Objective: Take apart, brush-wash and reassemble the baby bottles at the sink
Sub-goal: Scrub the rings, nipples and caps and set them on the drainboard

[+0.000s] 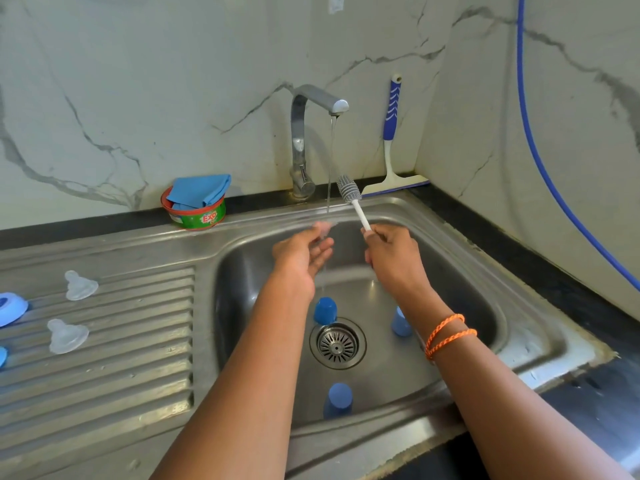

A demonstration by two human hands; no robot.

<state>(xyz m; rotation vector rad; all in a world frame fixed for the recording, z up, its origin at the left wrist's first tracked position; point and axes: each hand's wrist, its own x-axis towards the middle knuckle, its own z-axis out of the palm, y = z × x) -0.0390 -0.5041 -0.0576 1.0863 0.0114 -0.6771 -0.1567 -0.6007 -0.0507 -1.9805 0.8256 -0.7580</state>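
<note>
Two clear silicone teats (80,285) (66,336) lie on the ribbed drainboard (138,341) at the sink's left side, with blue collar rings (12,308) at its left edge; disassembly judged done. Three blue pieces, caps or bottles (cannot tell which) (325,310) (401,323) (338,400), stand in the basin (467,306) near the drain. Tap (320,102) running. Left hand (303,254) under the stream, fingers loosely curled round a small clear part, probably a third teat, blurred. Right hand (394,258) grips the bottle brush (349,192) by its handle, head up, beside the stream. Washing under way; basin pieces and reassembly remain.
</note>
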